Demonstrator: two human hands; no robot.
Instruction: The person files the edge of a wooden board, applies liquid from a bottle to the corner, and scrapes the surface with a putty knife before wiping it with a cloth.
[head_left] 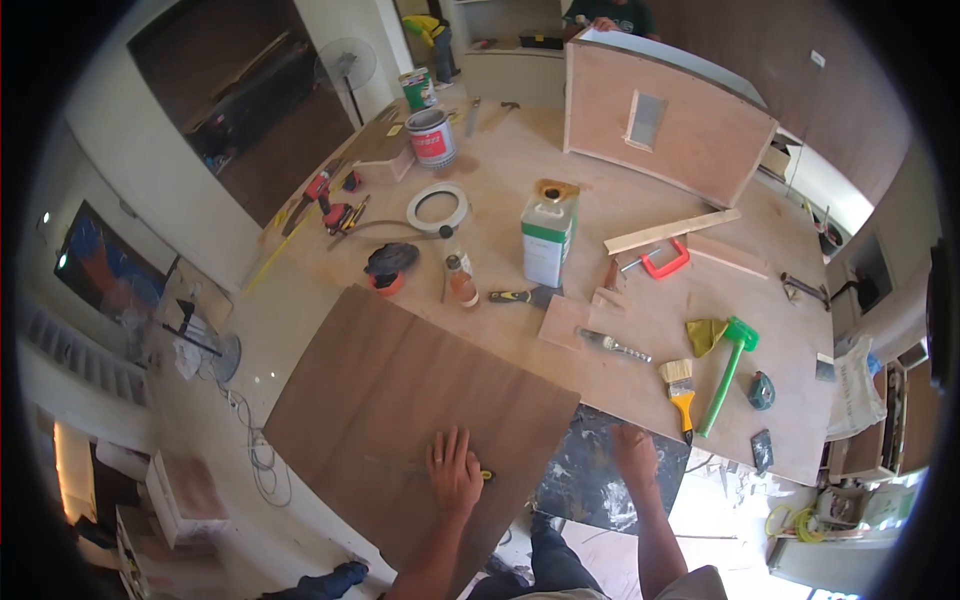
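My left hand (454,470) lies flat with its fingers spread on a brown wood-grain board (400,390). Beside that hand is a small yellow and black tool end (487,475), the rest of it hard to make out. My right hand (634,450) is closed over a dark, paint-stained panel (590,465) to the right of the board; what it holds, if anything, is hidden. Beyond the board stand a glass bottle (462,284) and a green and white metal can (548,240). A putty knife (512,297) rests near the can.
Right of my hands lie a paintbrush (679,385), a green tool (733,375) and a red clamp (666,262). Farther off are a paint bucket (431,140), a white ring (438,207) and a wooden box (665,115), with a person (625,16) behind it. Another person (434,42) bends far away.
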